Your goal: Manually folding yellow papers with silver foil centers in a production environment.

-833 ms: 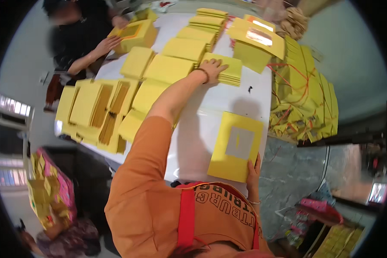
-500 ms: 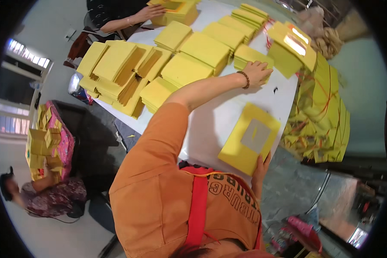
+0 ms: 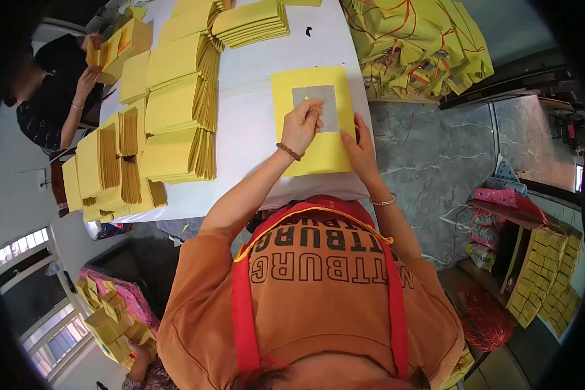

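A flat yellow paper sheet (image 3: 289, 156) with a grey rectangle (image 3: 330, 107) in its middle lies at the table's near right edge. Over the grey rectangle is my left hand (image 3: 302, 127), wearing a beaded bracelet. Its fingers are curled closed, and what they may hold is hidden. A small yellow speck shows on the grey beside the fingertips. My right hand (image 3: 361, 149), with a bangle at the wrist, rests at the sheet's right edge. Its thumb lies over the border while the other fingers stretch along the side.
Stacks of folded yellow paper (image 3: 175, 107) fill the left of the white table (image 3: 247, 97); another stack (image 3: 250, 25) stands farther back. A small black scrap (image 3: 309, 30) lies beyond the sheet. Tied yellow bundles (image 3: 422, 45) are heaped at far right. A co-worker (image 3: 58, 97) handles yellow pieces at far left.
My left hand has come back from the far stacks to the grey rectangle and closed there. My right hand stays by the sheet's edge. The view has turned and shifted.
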A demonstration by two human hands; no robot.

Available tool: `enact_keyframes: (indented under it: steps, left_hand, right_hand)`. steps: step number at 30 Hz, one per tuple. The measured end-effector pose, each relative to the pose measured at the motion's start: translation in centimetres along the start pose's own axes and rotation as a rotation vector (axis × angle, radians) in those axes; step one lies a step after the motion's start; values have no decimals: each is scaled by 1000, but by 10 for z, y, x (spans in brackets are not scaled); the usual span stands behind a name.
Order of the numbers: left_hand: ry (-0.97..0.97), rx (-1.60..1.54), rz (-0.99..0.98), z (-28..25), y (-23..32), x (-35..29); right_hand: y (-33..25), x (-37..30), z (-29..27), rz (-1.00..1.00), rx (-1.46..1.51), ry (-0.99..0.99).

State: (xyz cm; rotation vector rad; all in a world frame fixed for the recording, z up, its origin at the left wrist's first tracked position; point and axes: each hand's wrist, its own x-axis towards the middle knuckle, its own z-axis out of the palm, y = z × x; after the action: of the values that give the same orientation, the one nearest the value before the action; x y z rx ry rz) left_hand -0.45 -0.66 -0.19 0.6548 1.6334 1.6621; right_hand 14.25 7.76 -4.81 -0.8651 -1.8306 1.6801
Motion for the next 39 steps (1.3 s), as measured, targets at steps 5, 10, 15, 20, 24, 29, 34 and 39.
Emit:
enact_keyframes:
  steps: [5, 10, 15, 20, 24, 29, 34, 39]
  left_hand:
    - [33, 3, 4, 4, -6, -5]
    - [77, -6, 37, 7, -6, -3]
    - [127, 60, 55, 12, -8, -1]
    - [155, 194, 4, 28, 11, 0]
    - [132, 151, -78, 22, 6, 9]
    - [156, 166, -109, 23, 3, 7]
    - [151, 30, -113, 22, 2, 6]
    - [208, 64, -76, 26, 2, 5]
  right_hand:
    - [-19, -10, -11, -180, -343, -47]
    - [-34, -15, -6, -130, -357, -45]
    - [-47, -15, -4, -176, -423, -12]
    - [-56, -17, -1, -438, -703, -26]
    - [-70, -20, 9, -517, -705, -72]
    - [-72, -20, 8, -444, -644, -124]
    - [-73, -12, 1, -280, -433, -192]
    - [-71, -8, -4, -148, -252, -185]
